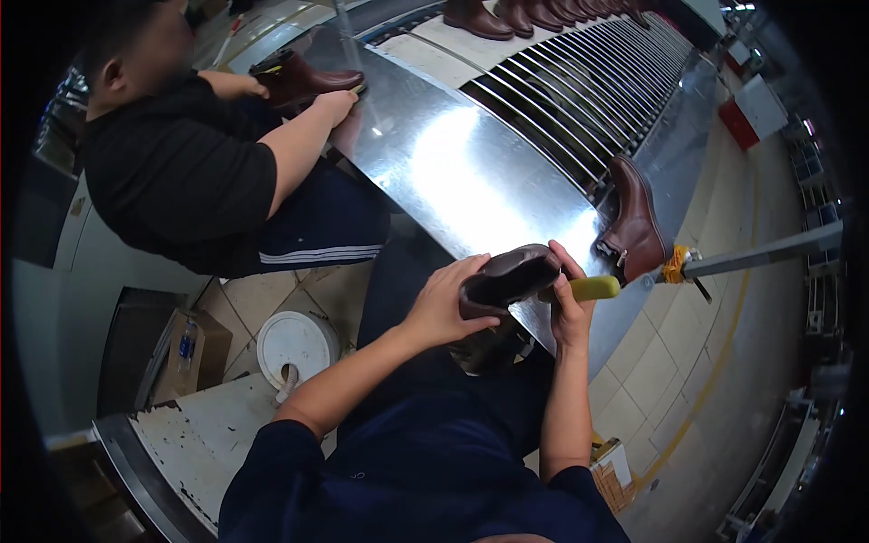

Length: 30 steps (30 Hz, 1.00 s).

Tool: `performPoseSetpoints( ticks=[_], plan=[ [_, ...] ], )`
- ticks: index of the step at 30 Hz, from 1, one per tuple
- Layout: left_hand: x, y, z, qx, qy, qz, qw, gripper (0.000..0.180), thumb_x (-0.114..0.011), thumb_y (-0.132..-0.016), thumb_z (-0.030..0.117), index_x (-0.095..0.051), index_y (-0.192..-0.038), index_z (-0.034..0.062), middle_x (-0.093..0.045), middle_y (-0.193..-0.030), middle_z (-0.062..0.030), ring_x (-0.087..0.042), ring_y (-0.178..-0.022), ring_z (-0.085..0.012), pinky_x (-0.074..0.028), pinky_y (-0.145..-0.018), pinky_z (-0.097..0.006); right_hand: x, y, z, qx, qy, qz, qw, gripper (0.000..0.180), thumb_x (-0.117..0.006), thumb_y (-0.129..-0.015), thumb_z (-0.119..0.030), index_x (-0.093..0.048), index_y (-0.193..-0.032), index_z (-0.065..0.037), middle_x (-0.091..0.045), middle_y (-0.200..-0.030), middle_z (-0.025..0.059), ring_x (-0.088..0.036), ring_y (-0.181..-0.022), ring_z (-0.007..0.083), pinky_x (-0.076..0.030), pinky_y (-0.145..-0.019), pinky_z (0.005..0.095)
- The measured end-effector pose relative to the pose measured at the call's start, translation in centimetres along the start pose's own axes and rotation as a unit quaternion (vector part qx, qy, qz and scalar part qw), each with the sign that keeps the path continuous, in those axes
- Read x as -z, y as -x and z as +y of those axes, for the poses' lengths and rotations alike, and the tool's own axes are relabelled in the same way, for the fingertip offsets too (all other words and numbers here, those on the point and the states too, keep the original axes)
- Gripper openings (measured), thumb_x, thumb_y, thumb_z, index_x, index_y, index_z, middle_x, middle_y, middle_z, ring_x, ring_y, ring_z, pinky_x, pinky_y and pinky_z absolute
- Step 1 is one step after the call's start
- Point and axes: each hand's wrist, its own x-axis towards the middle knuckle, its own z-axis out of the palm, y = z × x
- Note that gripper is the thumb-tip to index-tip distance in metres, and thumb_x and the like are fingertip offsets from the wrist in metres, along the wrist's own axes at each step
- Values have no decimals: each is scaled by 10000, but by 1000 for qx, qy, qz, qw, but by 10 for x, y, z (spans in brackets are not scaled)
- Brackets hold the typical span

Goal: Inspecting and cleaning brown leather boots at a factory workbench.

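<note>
Both my hands are on a dark brown boot (493, 288), held over my lap at the table's near edge. My left hand (445, 303) is closed around one end of it, thumb below and fingers along the top. At the boot's other end, my right hand (572, 312) grips a tool with a rounded yellow-green handle (596, 289). The handle sticks out to the right, and the tool's working end is hidden by the hand and the boot. Another brown boot (637, 217) with a side zip rests on the metal table (425, 172), just beyond my right hand.
Left of me, a co-worker (181, 172) handles a brown boot (299, 81). A roller conveyor (579, 86) runs away from the table, with several boots (516, 16) along its far side. A grey bar (769, 251) juts in from the right. A white bucket (294, 346) stands at lower left.
</note>
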Motion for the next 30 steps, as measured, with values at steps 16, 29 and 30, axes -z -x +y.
performPoseSetpoints(
  ticks=[16,29,30],
  plan=[
    [1,34,-12,188,431,27,882,640,-843,-830,108,-545,-1387,7,-648,-1303,-115,-620,-1195,-222,-482,-1039,-368,-47,-4,-20,-99,-164,-1,981,551,-708,-922,-118,-568,-1423,63,-605,-1436,158,-604,-1248,207,-463,-1057,339],
    [-2,49,-18,173,330,-21,928,569,-900,-801,103,-641,-1298,5,-711,-1235,-112,-685,-1122,-209,-537,-1012,-353,-34,12,-6,-22,-231,-48,972,491,-630,-892,-55,-606,-1377,14,-519,-1522,240,-492,-1427,351,-348,-1226,483],
    [-2,49,-17,174,330,-22,928,569,-900,-801,103,-641,-1298,5,-711,-1235,-112,-685,-1122,-209,-537,-1012,-353,-34,13,-6,-23,-231,-46,972,491,-630,-892,-55,-606,-1377,14,-519,-1522,240,-492,-1427,351,-348,-1226,483]
  ],
)
